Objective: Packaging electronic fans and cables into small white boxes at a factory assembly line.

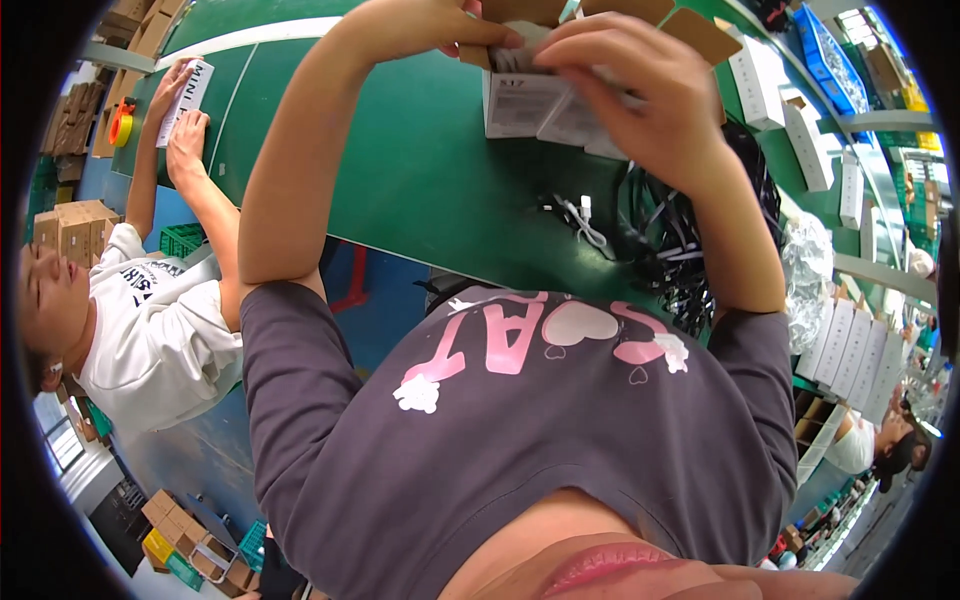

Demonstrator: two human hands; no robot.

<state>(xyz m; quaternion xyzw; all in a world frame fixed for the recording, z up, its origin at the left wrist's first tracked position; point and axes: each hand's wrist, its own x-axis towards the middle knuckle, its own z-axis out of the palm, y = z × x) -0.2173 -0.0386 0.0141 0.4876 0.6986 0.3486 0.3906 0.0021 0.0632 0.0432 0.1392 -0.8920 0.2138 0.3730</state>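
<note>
A white card box (520,108) with brown flaps (708,36) sits at the frame's top middle on a smooth green surface (420,170). The left hand (448,28) touches its edge; the blurry right hand (645,95) bends over it. I can't tell if either grips. Below lies a loopy white cord (586,225).

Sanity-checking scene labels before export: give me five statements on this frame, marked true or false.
1. The right hand is at the open tops of the white boxes. True.
2. The black cables lie left of the white cable. False: the black cables are right of the white cable.
3. A co-worker has both hands on a long white box. True.
4. The wearer's shirt is plain white. False: the shirt is dark with pink lettering.
5. The table is green. True.
</note>
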